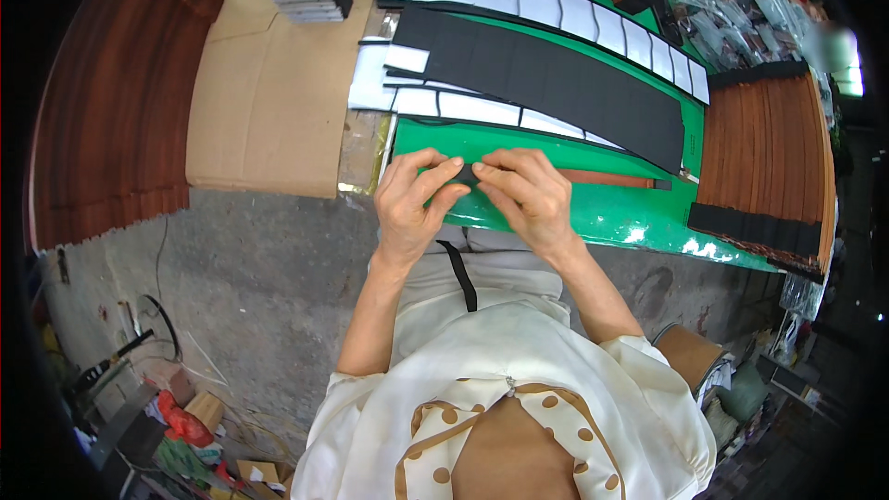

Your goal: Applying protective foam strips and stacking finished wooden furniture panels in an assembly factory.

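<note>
Both hands meet over the near left part of the green tabletop (pixel 593 213). My left hand (pixel 412 199) pinches a small black piece (pixel 469 175) between thumb and fingers. From the other side, my right hand (pixel 532 194) is closed on the same piece. A thin reddish-brown wooden slat (pixel 611 179) with a black far end runs out to the right from behind my right hand. That hand hides whether slat and black piece join. Over my lap lies a narrow black strip (pixel 460 276). Just beyond my hands is a wide black sheet (pixel 546 65).
White backing sheets with black strips (pixel 556 5) lie farther back. Stacked brown slats with black ends (pixel 764 148) stand at the right. Dark brown slats (pixel 120 93) stand at the left beside flat cardboard (pixel 269 102). Clear plastic wrapping (pixel 741 14) is piled at the back right.
</note>
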Motion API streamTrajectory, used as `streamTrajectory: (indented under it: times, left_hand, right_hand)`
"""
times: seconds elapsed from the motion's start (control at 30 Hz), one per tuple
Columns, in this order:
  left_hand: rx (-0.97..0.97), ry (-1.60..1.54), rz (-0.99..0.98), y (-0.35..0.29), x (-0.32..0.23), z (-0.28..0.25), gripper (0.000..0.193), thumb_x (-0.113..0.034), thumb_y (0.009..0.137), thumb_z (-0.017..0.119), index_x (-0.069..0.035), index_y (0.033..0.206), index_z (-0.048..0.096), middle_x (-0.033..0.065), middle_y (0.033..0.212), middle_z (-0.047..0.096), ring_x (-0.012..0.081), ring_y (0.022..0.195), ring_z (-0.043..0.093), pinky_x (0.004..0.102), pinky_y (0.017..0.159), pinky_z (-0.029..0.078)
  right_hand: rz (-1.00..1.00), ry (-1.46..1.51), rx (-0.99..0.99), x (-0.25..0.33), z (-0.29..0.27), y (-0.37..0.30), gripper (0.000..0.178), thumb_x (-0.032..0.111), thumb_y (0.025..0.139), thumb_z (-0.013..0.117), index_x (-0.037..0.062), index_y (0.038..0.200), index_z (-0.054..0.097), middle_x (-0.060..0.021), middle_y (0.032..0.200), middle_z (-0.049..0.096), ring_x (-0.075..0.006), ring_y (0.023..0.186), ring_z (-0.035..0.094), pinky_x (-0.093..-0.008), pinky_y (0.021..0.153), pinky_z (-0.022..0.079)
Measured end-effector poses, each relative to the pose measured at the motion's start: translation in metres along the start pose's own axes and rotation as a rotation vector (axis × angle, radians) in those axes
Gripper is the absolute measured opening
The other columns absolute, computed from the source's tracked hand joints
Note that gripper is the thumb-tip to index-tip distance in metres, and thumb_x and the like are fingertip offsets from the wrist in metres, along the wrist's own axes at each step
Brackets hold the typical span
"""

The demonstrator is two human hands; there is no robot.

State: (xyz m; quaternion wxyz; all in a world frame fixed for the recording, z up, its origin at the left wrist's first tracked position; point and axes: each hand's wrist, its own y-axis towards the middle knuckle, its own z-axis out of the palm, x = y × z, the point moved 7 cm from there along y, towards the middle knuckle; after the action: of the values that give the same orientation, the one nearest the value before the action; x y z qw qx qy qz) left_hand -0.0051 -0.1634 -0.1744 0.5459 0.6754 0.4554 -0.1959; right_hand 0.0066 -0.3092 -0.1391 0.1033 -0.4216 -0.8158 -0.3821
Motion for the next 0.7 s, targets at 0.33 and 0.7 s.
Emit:
streamTrajectory:
  times: [0.33, 0.7]
  left_hand:
    - [-0.088, -0.434, -0.462, -0.011, 0.022, 0.017, 0.010, 0.003, 0.078, 0.062, -0.002, 0.086, 0.059, 0.0045, 0.091, 0.051, 0.0101, 0.079, 0.048, 0.0220, 0.068, 0.040]
    - [0.204, -0.034, -0.518, -0.026, -0.011, 0.001, 0.026, -0.006, 0.074, 0.065, -0.003, 0.099, 0.061, 0.0127, 0.110, 0.055, 0.0243, 0.097, 0.055, 0.0333, 0.080, 0.046]
  right_hand:
    - [0.024, 0.081, -0.119, -0.002, 0.004, -0.003, 0.022, 0.009, 0.066, 0.074, 0.0103, 0.086, 0.066, -0.0028, 0.092, 0.063, -0.0231, 0.082, 0.060, -0.0350, 0.069, 0.050]
    - [0.081, -0.218, 0.133, -0.038, -0.060, -0.058, 0.036, 0.010, 0.065, 0.074, 0.0074, 0.100, 0.065, -0.0080, 0.102, 0.063, -0.0262, 0.093, 0.059, -0.0385, 0.081, 0.049]
